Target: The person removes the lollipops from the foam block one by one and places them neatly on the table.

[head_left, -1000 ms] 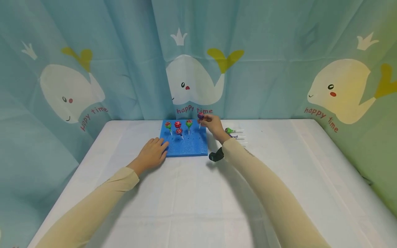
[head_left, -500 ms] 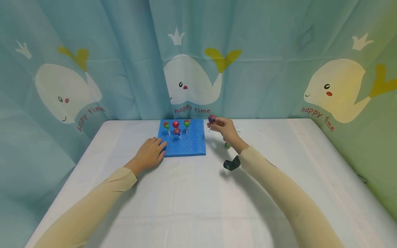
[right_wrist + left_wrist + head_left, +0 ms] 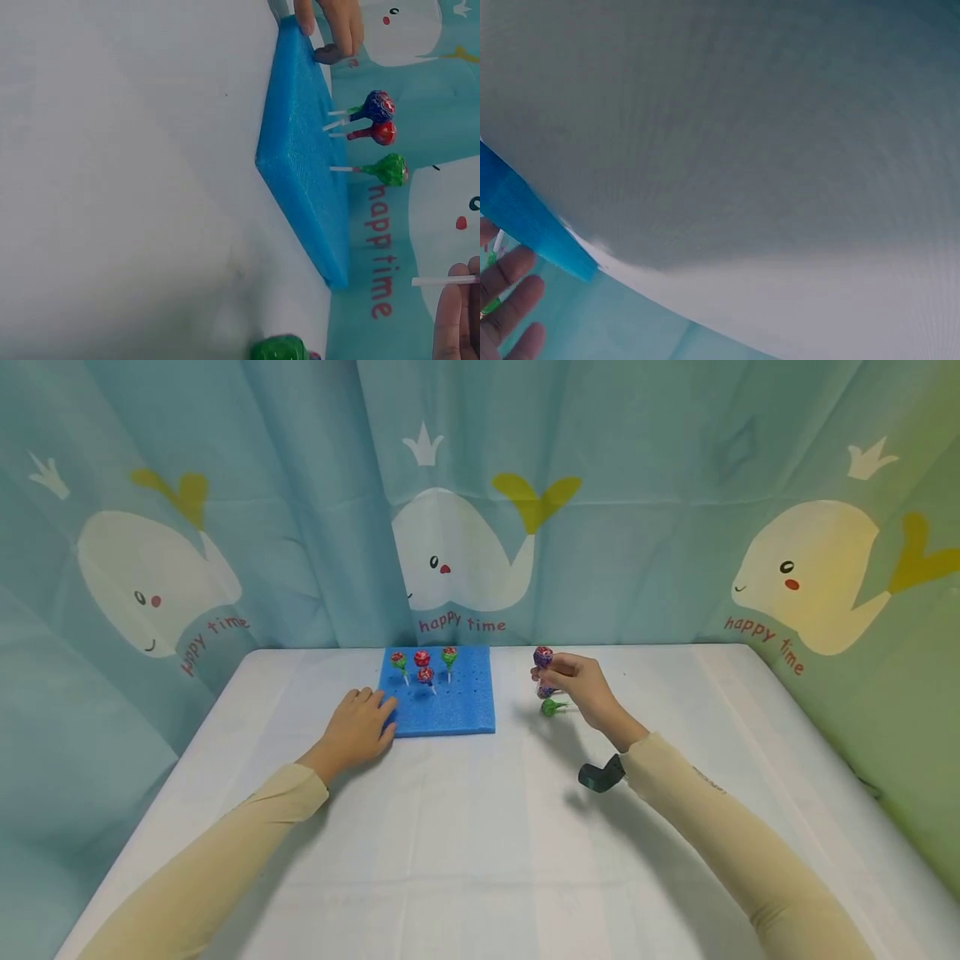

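Note:
My left hand (image 3: 356, 727) rests at the left edge of a blue foam board (image 3: 442, 718), fingers lying loosely over it. Four-sided and dotted with small holes, the board bears several wrapped lollipops standing on their sticks, among them a green one (image 3: 390, 171) and a red one (image 3: 422, 657). Right of the board, my right hand (image 3: 588, 689) pinches a purple-and-red lollipop (image 3: 543, 657), head up; in the right wrist view its white stick (image 3: 435, 281) sticks out past the fingers. Just below that hand lie a green lollipop (image 3: 551, 707) and a purple one (image 3: 547, 691), partly hidden.
A white cloth covers the table (image 3: 450, 843). Behind it hangs a blue curtain (image 3: 637, 560) printed with whales. A dark device (image 3: 600, 774) juts from the right sleeve, just above the table.
My right hand has moved right, from above the board to beside it, still holding the purple lollipop. The left hand has stayed at the board's edge.

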`<state>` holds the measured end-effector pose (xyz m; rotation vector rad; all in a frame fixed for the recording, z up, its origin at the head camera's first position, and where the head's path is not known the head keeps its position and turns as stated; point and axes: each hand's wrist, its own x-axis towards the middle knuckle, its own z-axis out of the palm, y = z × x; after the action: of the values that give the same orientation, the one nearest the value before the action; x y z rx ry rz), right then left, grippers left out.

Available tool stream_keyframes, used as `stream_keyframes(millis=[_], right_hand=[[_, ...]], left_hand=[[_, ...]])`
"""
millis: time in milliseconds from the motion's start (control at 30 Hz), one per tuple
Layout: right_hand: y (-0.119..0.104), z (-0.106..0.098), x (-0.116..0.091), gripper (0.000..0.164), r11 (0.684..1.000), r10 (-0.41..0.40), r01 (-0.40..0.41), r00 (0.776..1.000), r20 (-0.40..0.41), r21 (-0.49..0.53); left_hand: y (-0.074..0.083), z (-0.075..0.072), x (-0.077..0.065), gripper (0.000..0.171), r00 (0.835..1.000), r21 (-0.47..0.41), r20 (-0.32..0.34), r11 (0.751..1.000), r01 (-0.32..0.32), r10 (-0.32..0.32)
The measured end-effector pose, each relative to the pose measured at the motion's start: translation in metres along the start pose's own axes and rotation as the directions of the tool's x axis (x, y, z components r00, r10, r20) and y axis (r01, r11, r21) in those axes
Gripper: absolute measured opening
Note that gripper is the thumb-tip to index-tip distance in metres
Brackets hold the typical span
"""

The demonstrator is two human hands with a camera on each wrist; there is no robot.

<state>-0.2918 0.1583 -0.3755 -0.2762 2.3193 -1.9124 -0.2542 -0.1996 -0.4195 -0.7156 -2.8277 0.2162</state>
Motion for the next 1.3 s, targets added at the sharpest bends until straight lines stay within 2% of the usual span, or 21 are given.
stream_keyframes(millis=[267,433,567,733,1000,1133,1300], right_hand=[[-0.002,-0.016,-0.014,0.032,1.0,0.004,-0.004,1.0,-0.016,-0.02],[-0.004,-0.027,-0.023,0.032,0.993,-0.014,0.011,1.0,-0.023,-0.113],[-0.004,-0.038,-0.029,0.032,0.979,-0.033,0.026,0.999,-0.031,-0.202],[-0.002,-0.051,-0.033,0.033,0.968,-0.012,0.001,0.999,-0.042,-0.251],[0.004,-0.063,-0.035,0.032,0.946,0.043,-0.058,0.998,-0.054,-0.32],[0.01,-0.063,-0.035,0.032,0.941,0.082,-0.09,0.996,-0.037,-0.325],[0.023,-0.057,-0.036,0.031,0.966,0.105,-0.098,0.994,0.015,-0.24]], left_hand=[[-0.001,0.002,-0.001,0.041,0.999,0.013,0.003,0.999,0.053,-0.053],[0.0,0.001,-0.001,0.042,0.998,0.009,-0.005,0.998,0.065,-0.065],[0.0,0.0,0.0,0.043,0.997,0.001,0.018,0.997,0.071,-0.071],[0.002,-0.002,0.0,0.044,0.996,-0.015,0.054,0.997,0.074,-0.073],[0.002,-0.001,0.0,0.041,0.997,-0.018,0.034,0.998,0.067,-0.066],[0.0,0.001,0.0,0.04,0.998,-0.022,0.024,0.998,0.062,-0.062],[0.0,0.003,-0.001,0.039,0.998,-0.022,0.027,0.998,0.063,-0.063]])
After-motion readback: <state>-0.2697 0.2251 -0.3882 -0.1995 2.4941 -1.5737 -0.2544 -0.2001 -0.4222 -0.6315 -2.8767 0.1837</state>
